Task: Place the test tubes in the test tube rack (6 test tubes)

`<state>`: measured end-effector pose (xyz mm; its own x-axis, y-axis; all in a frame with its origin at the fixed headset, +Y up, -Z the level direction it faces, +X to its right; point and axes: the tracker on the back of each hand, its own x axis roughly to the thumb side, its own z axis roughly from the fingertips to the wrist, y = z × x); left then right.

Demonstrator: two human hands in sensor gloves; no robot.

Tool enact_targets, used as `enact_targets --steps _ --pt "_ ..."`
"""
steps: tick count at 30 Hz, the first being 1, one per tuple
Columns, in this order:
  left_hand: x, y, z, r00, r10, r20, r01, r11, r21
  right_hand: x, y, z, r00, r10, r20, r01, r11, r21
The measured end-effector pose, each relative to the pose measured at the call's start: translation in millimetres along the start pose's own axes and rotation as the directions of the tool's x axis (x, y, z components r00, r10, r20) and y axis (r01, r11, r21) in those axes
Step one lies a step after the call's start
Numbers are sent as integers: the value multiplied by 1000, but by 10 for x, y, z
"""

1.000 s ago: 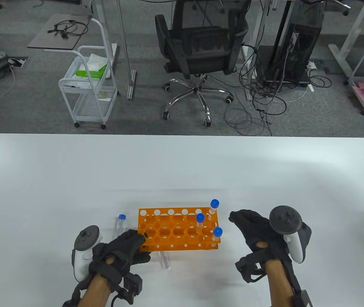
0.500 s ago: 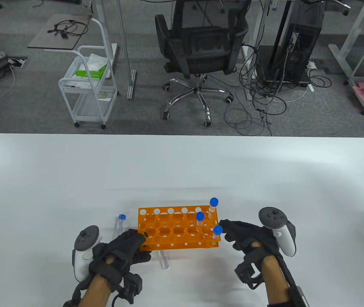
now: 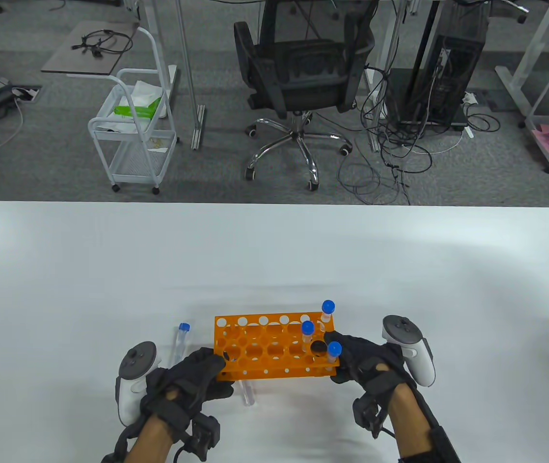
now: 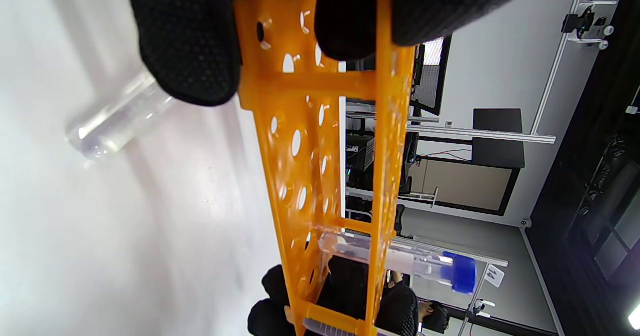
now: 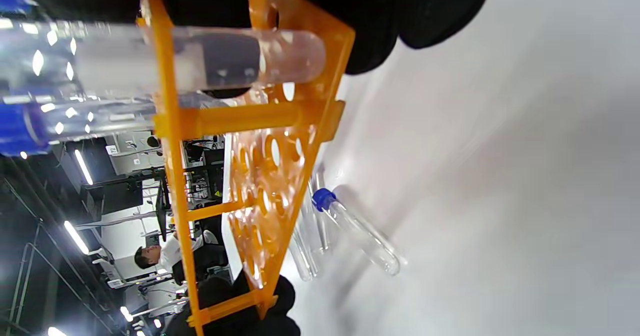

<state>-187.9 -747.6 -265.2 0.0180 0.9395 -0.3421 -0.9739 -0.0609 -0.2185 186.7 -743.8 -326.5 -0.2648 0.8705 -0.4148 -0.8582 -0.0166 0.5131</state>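
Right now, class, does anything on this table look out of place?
Yes. Two test tubes lie loose on the table rather than standing in the orange rack: a capped tube to its left, and another tube at its near edge. Three blue-capped tubes stand upright in it.

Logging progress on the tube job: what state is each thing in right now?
Orange rack: upright on the table, gripped at both ends.
Three blue-capped tubes: standing in the rack's right end.
Capped tube: lying on the table left of the rack.
Clear tube: lying at the rack's near side.
Left hand: holds the rack's left end.
Right hand: holds its right end.
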Motion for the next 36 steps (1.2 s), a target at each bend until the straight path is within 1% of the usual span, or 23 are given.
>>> enact_targets --steps 5,10,13,14,16,17,19,22,25,27,29,30,31,33,36 --pt "20 -54 -55 999 -28 -26 28 1000 -4 -21 -62 6 999 -29 -14 29 999 -16" --pt "112 -34 -121 998 -32 -44 33 999 11 13 -117 -1 999 -33 -17 33 999 -15" --pt "240 -11 -134 1000 -9 -16 9 1000 -28 34 -166 24 998 -69 -10 69 997 -33" --pt "282 0 -135 1000 0 -2 0 1000 -23 36 -182 34 997 -81 -3 81 996 -35" --pt "395 40 -143 1000 -4 19 4 1000 20 39 -222 62 995 -96 9 96 994 -53" --pt "446 61 -145 999 -28 27 27 999 47 40 -240 70 995 -97 13 97 993 -61" --pt "550 103 -150 992 -110 53 104 988 115 33 -259 78 997 -83 9 83 993 -82" --pt "631 144 -165 977 -209 44 198 963 182 19 -259 69 998 -67 -6 66 993 -96" --pt "680 190 -190 942 -336 17 319 908 273 12 -263 63 998 -59 -15 57 993 -102" --pt "709 213 -223 898 -439 -27 424 848 318 7 -251 77 998 -57 -12 55 993 -107" --pt "718 237 -274 823 -561 -91 560 771 305 10 -235 102 998 -59 -2 58 992 -115" --pt "717 247 -296 790 -600 -121 606 737 299 15 -234 121 999 -52 1 52 992 -114" --pt "716 263 -317 746 -645 -164 659 683 316 17 -231 146 999 -48 9 49 992 -114" --pt "699 293 -360 687 -694 -214 718 604 346 27 -230 177 998 -56 19 58 991 -119" --pt "624 353 -428 607 -734 -304 790 518 328 40 -232 205 998 -53 31 56 991 -119"
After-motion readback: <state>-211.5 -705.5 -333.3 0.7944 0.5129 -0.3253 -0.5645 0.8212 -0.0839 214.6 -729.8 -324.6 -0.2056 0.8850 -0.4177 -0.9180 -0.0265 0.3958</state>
